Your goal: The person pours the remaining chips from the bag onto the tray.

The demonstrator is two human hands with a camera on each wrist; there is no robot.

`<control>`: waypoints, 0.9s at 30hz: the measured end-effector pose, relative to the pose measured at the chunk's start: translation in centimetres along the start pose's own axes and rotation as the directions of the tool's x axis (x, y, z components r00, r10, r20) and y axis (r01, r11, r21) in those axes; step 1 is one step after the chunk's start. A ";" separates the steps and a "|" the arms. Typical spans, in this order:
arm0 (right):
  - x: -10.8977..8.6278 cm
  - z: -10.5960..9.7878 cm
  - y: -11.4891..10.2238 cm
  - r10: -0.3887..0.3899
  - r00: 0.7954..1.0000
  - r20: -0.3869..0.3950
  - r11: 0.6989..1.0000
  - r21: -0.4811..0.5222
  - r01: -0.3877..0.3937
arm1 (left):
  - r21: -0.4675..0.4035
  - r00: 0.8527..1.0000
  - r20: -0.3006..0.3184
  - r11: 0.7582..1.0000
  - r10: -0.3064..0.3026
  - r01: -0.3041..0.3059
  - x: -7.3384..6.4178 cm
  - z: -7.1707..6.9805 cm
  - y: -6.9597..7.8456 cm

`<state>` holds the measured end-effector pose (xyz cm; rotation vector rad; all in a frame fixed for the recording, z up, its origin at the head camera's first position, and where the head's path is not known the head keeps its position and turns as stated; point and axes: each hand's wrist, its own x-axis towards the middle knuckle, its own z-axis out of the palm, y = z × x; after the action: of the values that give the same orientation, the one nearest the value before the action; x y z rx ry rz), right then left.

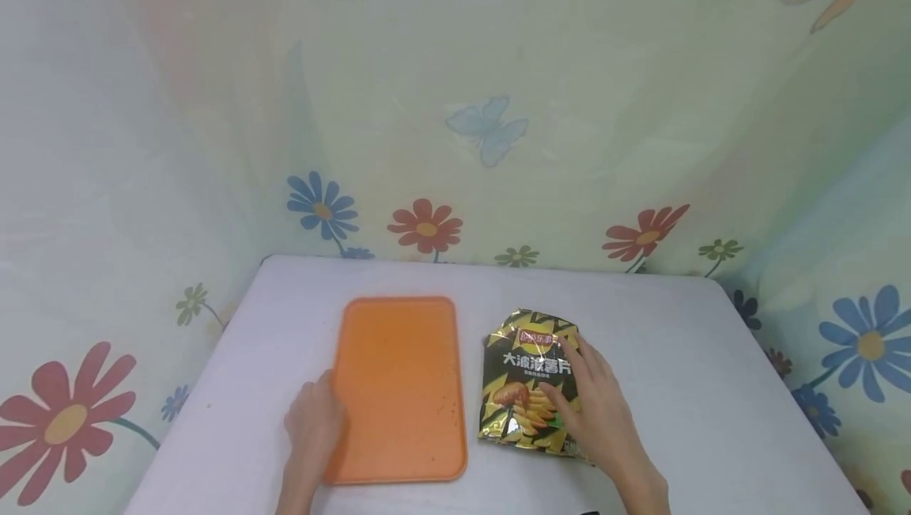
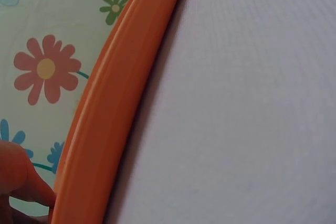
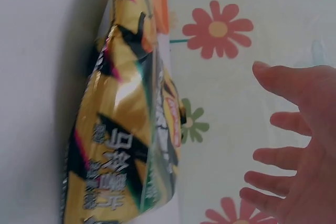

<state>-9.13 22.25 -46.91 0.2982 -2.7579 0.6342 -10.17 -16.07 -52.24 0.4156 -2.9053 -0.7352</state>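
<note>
An orange rectangular tray (image 1: 398, 388) with a raised rim lies left of the middle of the white table. My left hand (image 1: 315, 418) grips its left edge; in the left wrist view, thumb and finger (image 2: 31, 182) pinch the rim (image 2: 113, 93). To the right of the tray lies a black and gold bag of potato chips (image 1: 523, 376), its printed front facing up. Over the bag's right side is my right hand (image 1: 603, 412), fingers spread. The right wrist view shows that hand (image 3: 299, 145) apart from the bag (image 3: 121, 124), holding nothing.
The white table (image 1: 712, 388) has its far edge against a hanging cloth (image 1: 569, 143) printed with flowers and butterflies, which also covers both sides. A small dark object (image 1: 589, 513) shows at the bottom edge of the head view.
</note>
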 end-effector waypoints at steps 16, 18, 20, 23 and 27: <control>-1.4 1.5 1.6 0.414 0.874 0.256 0.894 0.067 -0.443 | -0.020 1.000 -0.012 1.000 -0.013 0.013 0.0 0.3 -0.5; -1.5 1.8 1.6 0.423 0.864 0.273 0.886 0.076 -0.457 | -0.020 1.000 -0.022 1.000 -0.006 0.006 0.0 0.3 -0.5; -1.7 2.0 1.7 0.428 0.858 0.283 0.881 0.080 -0.466 | -0.018 0.999 -0.034 1.000 0.002 -0.003 0.0 0.3 -0.5; -2.0 2.4 1.7 0.444 0.851 0.282 0.872 0.081 -0.482 | -0.018 0.999 -0.046 1.000 0.014 -0.015 0.0 0.3 -0.5; -2.3 2.8 1.7 0.469 0.845 0.256 0.859 0.091 -0.504 | -0.018 0.999 -0.034 1.000 0.007 -0.008 0.0 0.3 -0.5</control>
<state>-8.08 22.79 -50.75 -0.3456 -3.0254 0.9980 -10.15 -16.37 -52.72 0.4107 -2.8653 -0.7451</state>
